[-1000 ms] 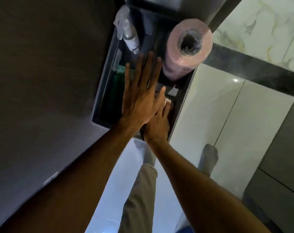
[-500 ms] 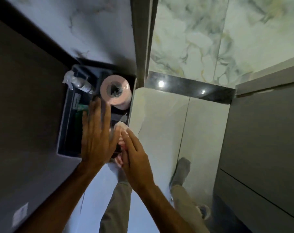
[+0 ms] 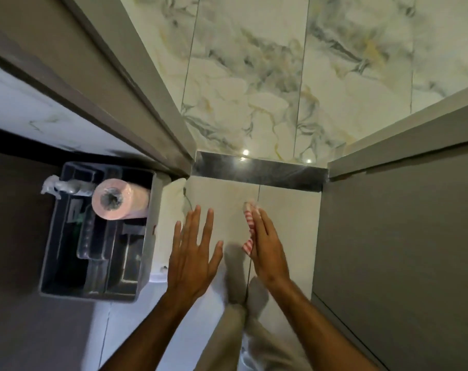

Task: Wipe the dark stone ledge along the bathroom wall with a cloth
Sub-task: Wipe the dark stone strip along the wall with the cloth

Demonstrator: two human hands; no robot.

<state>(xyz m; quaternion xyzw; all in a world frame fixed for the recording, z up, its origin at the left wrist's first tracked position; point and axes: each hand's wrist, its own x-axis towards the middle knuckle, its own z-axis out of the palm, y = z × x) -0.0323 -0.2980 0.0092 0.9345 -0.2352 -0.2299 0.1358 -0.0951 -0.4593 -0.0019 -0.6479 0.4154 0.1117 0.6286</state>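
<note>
The dark stone ledge (image 3: 259, 171) runs as a glossy black strip at the foot of the marble wall, between the door frame and a grey cabinet. My right hand (image 3: 266, 245) holds a pink-and-white striped cloth (image 3: 249, 223) under its fingers, below the ledge and apart from it. My left hand (image 3: 194, 253) hovers to its left, fingers spread, holding nothing.
A grey caddy (image 3: 98, 290) stands at the left with a pink paper roll (image 3: 120, 202) and a spray bottle (image 3: 64, 189) in it. A grey cabinet (image 3: 399, 250) bounds the right side. Pale floor tiles (image 3: 289, 218) lie below, with my legs over them.
Both hands have left the caddy and moved right, over the floor tiles toward the ledge. My right hand now carries the striped cloth. The view has swung right.
</note>
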